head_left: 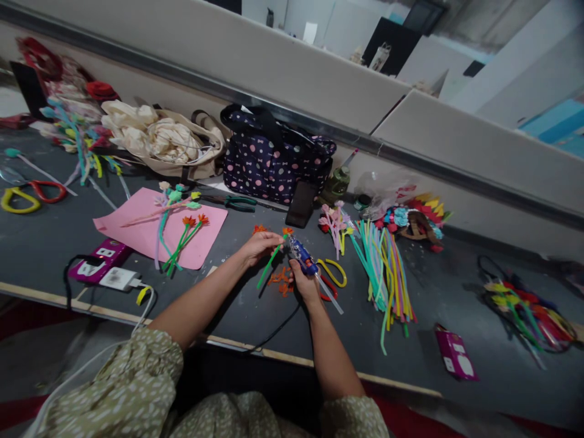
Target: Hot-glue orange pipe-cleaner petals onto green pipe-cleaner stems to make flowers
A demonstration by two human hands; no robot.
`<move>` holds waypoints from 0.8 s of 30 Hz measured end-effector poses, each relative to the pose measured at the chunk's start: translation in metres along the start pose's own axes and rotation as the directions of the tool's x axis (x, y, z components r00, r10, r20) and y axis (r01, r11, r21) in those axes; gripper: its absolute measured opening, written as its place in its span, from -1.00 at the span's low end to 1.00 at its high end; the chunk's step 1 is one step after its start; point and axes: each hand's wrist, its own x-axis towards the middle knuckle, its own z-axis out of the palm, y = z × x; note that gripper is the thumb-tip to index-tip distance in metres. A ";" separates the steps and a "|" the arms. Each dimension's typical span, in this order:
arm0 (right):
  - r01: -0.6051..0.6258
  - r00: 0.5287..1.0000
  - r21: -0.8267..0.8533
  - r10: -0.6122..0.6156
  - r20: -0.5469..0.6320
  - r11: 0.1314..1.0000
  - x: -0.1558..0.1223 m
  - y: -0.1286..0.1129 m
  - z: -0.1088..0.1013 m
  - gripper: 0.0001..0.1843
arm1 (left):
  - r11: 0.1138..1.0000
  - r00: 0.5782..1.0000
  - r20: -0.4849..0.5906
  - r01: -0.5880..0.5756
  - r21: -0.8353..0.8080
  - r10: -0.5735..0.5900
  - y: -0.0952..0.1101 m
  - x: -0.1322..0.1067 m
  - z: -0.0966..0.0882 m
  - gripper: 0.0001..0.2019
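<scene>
My left hand (263, 247) pinches a pipe-cleaner flower (271, 265) with a green stem and an orange head, its stem slanting down to the left. In my right hand (303, 281) is a blue glue gun (303, 255), a clear glue stick jutting from its back end. The gun's nozzle points at the orange head; whether they touch I cannot tell. Below my hands lie loose orange petals (281, 281). Another orange piece (260, 229) rests just beyond my left hand. Scissors with yellow and red handles (336, 272) lie partly behind the gun.
Pink paper (132, 218) with finished flowers (187, 240) is on the left, near a power bank (119, 278). Pipe cleaners (387, 267) lie to the right. A dotted bag (274, 158), phone (301, 204) and pliers (239, 203) stand or lie behind. The gun's black cord (278, 328) crosses the table edge.
</scene>
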 end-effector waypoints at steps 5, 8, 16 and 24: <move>-0.001 1.000 -0.021 0.001 0.010 1.000 -0.001 -0.001 -0.001 -0.46 | 1.000 1.000 0.006 -0.011 -0.007 0.011 -0.001 0.000 -0.001 -0.70; 0.000 1.000 -0.030 0.000 0.011 1.000 -0.002 -0.004 -0.001 -0.47 | 1.000 1.000 0.008 -0.018 -0.014 0.018 -0.002 0.002 -0.002 -0.68; -0.012 1.000 -0.032 0.013 0.025 0.999 -0.002 -0.004 -0.001 -0.46 | 0.999 0.999 0.028 -0.040 -0.010 0.041 -0.005 0.005 -0.004 -0.63; -0.001 0.999 0.010 0.001 0.052 1.000 -0.001 -0.002 0.000 -0.50 | 0.998 0.998 0.028 -0.057 -0.015 0.057 -0.004 0.004 -0.004 -0.59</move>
